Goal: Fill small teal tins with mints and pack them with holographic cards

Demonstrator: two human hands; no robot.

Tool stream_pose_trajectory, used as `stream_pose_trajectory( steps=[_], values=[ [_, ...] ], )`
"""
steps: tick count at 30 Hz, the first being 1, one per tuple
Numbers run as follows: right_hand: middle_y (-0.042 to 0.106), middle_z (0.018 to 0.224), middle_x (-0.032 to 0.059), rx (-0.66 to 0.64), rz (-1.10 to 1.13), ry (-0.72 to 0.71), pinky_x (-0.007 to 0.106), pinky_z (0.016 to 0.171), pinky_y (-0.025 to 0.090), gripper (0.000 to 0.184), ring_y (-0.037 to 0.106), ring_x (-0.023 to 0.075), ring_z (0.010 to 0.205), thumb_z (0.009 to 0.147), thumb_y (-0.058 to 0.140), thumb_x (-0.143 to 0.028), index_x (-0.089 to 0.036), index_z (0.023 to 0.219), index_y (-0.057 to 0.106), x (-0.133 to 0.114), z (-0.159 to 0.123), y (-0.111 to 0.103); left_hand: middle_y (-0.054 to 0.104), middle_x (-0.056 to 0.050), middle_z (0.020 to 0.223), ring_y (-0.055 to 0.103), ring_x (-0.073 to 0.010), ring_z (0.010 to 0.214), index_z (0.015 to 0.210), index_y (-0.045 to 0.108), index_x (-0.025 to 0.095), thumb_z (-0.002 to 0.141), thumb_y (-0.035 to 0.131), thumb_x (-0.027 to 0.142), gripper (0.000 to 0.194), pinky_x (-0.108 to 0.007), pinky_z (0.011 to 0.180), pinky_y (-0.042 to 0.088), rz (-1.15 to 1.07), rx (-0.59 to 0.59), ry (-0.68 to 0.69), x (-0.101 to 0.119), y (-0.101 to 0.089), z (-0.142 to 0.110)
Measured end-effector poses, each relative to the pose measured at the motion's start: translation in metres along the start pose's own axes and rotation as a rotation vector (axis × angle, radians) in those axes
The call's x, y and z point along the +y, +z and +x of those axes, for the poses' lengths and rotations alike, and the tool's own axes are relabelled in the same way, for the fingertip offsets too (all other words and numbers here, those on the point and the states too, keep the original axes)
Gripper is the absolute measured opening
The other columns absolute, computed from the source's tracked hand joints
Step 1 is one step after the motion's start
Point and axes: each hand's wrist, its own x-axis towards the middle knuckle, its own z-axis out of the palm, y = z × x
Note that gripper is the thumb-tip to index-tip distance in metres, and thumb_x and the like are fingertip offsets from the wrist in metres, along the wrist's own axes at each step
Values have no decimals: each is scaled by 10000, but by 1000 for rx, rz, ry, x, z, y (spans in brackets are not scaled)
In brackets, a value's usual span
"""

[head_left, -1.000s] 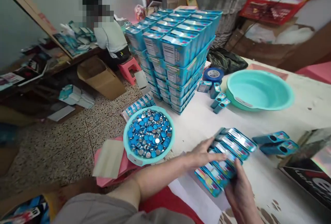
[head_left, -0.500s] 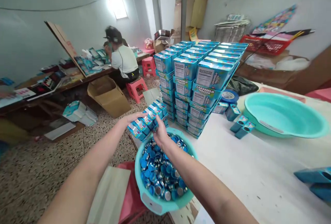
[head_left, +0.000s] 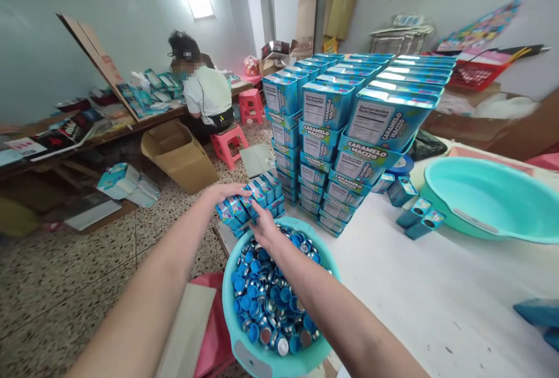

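Observation:
My left hand (head_left: 227, 193) and my right hand (head_left: 264, 228) are closed around the two ends and sides of a row of small blue candy boxes (head_left: 261, 190). The row sits on top of another row of blue boxes (head_left: 241, 230) at the table's left edge. Just below my hands is a turquoise basin (head_left: 238, 337) full of small round blue-and-silver caps (head_left: 273, 293); my right forearm crosses over it. Right behind rises a tall stack of blue boxes (head_left: 314, 113) printed "Caramelo Macizo". My fingers partly hide the held boxes.
A second turquoise basin (head_left: 489, 221) stands on the white table (head_left: 393, 290), near several loose boxes (head_left: 421, 218). A pink stool (head_left: 216, 349) is beside the cap basin. Across the floor, a person (head_left: 207, 95) sits at another bench near an open carton (head_left: 179, 154).
Both hands have carried the row of candy boxes from the right part of the table leftward, past the cap basin, and lowered it onto the other row. My view has swung left and up.

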Motion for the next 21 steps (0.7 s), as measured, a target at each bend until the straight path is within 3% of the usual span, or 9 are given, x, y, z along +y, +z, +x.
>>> stream_pose_trajectory(
  steps=[3, 7, 10, 12, 14, 17, 19, 21],
  values=[
    [626, 1197, 20, 121, 93, 157, 390, 897, 460, 506, 541, 212, 1127, 684, 680, -509, -256, 1100, 545, -5, -11, -3, 726, -56, 921, 667, -239, 813, 1042, 620, 210, 435, 854, 462, 697, -363, 761, 538, -37, -31, -17, -6, 4, -3],
    [656, 1097, 24, 154, 108, 234, 331, 884, 464, 353, 540, 203, 1081, 650, 735, -401, -211, 924, 618, -19, -22, 6, 724, -61, 945, 672, -241, 821, 1088, 611, 211, 473, 851, 427, 695, -376, 774, 536, -92, -50, -30, -12, 0, 2],
    [656, 1037, 43, 184, 28, 235, 343, 845, 480, 342, 562, 217, 1027, 637, 747, -337, -186, 918, 625, -33, -37, 1, 723, -66, 971, 674, -243, 828, 1097, 612, 208, 475, 859, 364, 687, -390, 787, 537, -90, -91, -37, -10, -3, 4],
    [647, 1041, 45, 215, -46, 135, 357, 838, 485, 385, 575, 218, 1003, 647, 731, -367, -188, 971, 625, -43, -58, -21, 725, -67, 967, 676, -248, 815, 1109, 609, 211, 460, 867, 334, 709, -402, 782, 540, -69, -125, -57, -8, -2, 2],
    [643, 1059, 53, 249, -173, -17, 375, 852, 482, 432, 580, 224, 1002, 667, 700, -432, -193, 1019, 625, -49, -92, -59, 727, -68, 959, 679, -254, 813, 1136, 599, 216, 452, 870, 352, 748, -404, 774, 543, -54, -122, -76, -6, 1, -1],
    [617, 1126, 88, 463, -456, -193, 409, 853, 482, 499, 569, 252, 1020, 679, 660, -530, -204, 1054, 620, -43, -159, -123, 726, -68, 966, 680, -263, 835, 1186, 570, 234, 460, 858, 435, 806, -403, 769, 546, -46, -87, -92, -5, 3, -3],
    [589, 1162, 104, 685, -589, -210, 419, 831, 489, 527, 559, 267, 1028, 646, 667, -574, -217, 1031, 614, -29, -200, -156, 722, -68, 985, 680, -270, 836, 1229, 542, 251, 492, 828, 502, 830, -413, 759, 547, -2, -39, -107, -5, 5, -2],
    [621, 1052, 93, 720, -572, -88, 400, 769, 509, 499, 595, 245, 921, 639, 670, -595, -222, 965, 613, -13, -227, -175, 704, -65, 1063, 674, -276, 866, 1273, 513, 265, 565, 768, 563, 809, -426, 778, 542, 113, 96, -86, -6, 7, -5]
  ],
)
